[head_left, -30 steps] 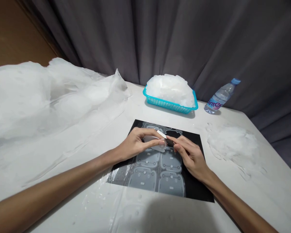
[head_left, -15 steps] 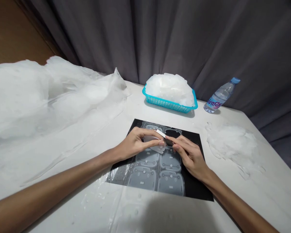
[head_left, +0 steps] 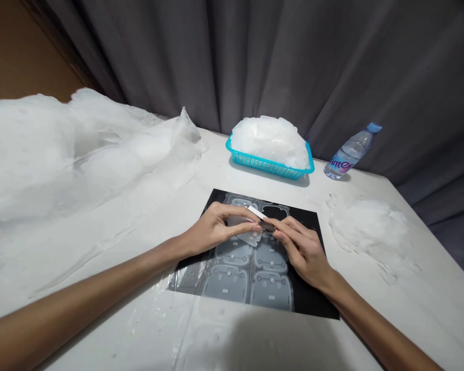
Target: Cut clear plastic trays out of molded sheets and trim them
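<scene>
From where I stand, the translucent piece sits pinched between the thumb and forefinger of the left hand, its lower edge poking out below the thumb, which hides part of it. The right hand has its thumb and forefinger closed on a narrow dark sliver, its tip right by the piece. A white strip runs between the 2 forefingers; whether it belongs to the piece, I can't tell. Underneath, a clear moulded sheet lies over a black mat on the desk, and both hands cover some of its shapes. Beyond them stands a turquoise basket heaped with white pieces, a water bottle to its right. Crumpled plastic spreads at left, a smaller pile at right.
</scene>
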{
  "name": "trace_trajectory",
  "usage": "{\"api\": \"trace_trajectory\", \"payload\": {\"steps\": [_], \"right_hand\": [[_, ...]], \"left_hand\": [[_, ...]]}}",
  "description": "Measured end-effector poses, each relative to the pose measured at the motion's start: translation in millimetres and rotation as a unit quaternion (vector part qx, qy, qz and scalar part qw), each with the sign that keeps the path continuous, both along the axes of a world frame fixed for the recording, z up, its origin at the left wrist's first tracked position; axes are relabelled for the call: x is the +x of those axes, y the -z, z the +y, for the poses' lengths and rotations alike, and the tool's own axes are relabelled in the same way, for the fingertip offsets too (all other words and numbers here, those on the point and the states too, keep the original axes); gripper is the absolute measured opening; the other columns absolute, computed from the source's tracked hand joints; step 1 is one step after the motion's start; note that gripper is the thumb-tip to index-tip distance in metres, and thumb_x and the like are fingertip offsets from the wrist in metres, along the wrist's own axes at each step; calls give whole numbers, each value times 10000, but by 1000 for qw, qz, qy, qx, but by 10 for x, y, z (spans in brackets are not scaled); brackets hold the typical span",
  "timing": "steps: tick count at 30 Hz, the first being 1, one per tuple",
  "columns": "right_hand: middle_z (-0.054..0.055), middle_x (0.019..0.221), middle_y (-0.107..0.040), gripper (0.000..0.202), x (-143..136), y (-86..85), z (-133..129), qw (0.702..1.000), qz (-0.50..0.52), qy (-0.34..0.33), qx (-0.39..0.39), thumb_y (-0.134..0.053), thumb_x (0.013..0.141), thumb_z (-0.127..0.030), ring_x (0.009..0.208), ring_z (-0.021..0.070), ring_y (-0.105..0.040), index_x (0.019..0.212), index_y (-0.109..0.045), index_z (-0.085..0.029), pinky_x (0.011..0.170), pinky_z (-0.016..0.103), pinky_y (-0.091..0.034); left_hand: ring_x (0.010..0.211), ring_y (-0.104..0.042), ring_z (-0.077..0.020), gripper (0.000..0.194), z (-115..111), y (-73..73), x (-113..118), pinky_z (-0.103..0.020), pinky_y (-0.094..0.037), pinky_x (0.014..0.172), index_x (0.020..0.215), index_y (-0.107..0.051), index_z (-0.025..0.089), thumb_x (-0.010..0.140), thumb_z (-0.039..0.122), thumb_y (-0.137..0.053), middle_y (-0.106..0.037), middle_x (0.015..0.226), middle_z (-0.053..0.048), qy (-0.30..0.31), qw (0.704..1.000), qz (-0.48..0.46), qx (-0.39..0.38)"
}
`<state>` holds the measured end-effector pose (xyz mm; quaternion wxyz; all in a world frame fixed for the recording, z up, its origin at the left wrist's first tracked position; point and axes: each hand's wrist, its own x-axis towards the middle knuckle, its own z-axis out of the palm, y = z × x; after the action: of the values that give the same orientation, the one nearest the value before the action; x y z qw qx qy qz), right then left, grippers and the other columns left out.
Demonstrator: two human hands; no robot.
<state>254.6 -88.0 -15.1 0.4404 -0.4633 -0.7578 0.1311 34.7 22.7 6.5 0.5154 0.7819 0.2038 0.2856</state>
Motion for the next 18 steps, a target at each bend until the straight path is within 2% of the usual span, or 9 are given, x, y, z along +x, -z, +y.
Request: {"api": "trace_trajectory", "payload": {"steps": [4,9,18], "right_hand": [[78,954,-687,351,5,-11,-10,1000,-15,20,11,-500,1073,-215,798,168,-648,1372,-684,-194,693,282,-515],[66,958,-687,355,27,-13,-2,999,21,30,-21,-493,1077,-225,790,167,-627,1379,-680,-215,715,295,-516],[34,888,-623,358,47,-3,5,997,43,-7,-61,-501,1078,-237,781,155,-598,1388,-679,-234,718,289,-497]], "left_hand": [[865,-762,-166,150,-2,-16,5,-243,-583,832,960,-832,188,938,320,-764,-825,916,-45,12,1000,7,-18],[899,-758,-175,166,-8,-20,9,-249,-574,834,951,-831,182,945,327,-752,-826,952,-52,17,999,15,-23],[859,-751,-165,191,-15,3,8,-236,-577,777,974,-824,173,944,346,-750,-819,913,-51,15,999,22,-38]]}}
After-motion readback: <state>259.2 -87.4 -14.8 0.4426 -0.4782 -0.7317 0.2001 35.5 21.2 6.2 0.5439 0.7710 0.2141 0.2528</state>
